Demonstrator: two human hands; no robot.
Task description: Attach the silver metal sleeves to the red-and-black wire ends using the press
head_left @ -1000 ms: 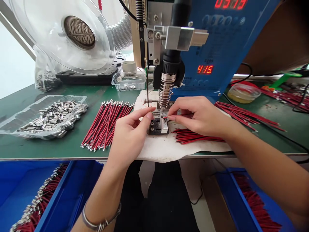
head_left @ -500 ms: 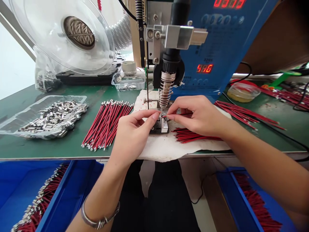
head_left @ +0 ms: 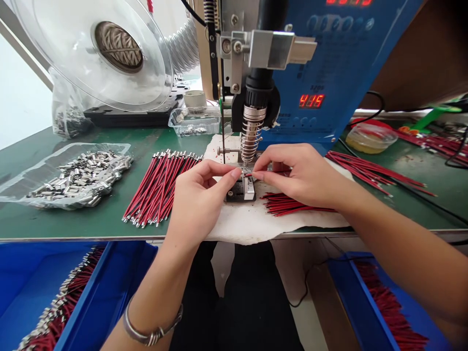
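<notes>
My left hand (head_left: 199, 200) is closed in a pinch at the small metal jig (head_left: 249, 191). Whatever sits between its thumb and forefinger is too small to make out. From the right, my right hand (head_left: 302, 173) pinches a thin red and black wire (head_left: 249, 174), its end close to my left fingertips. Directly above the fingertips stands the soldering iron (head_left: 253, 122), wrapped in a coil spring; its tip is partly hidden among them. Under my right hand, a bundle of red and black wires (head_left: 283, 204) lies on a white cloth (head_left: 248, 224).
Left of my hands lie wires with metal ends (head_left: 161, 187) and a clear tray (head_left: 10, 192) of metal parts. The blue control box (head_left: 340, 63) rises behind. Blue bins (head_left: 84, 312) with wires sit below the table edge. A fume hood (head_left: 73, 58) stands at back left.
Both hands stay nearly in place at the jig, my left fingers slightly shifted. The view tilts a little, and the lower red display reads one less.
</notes>
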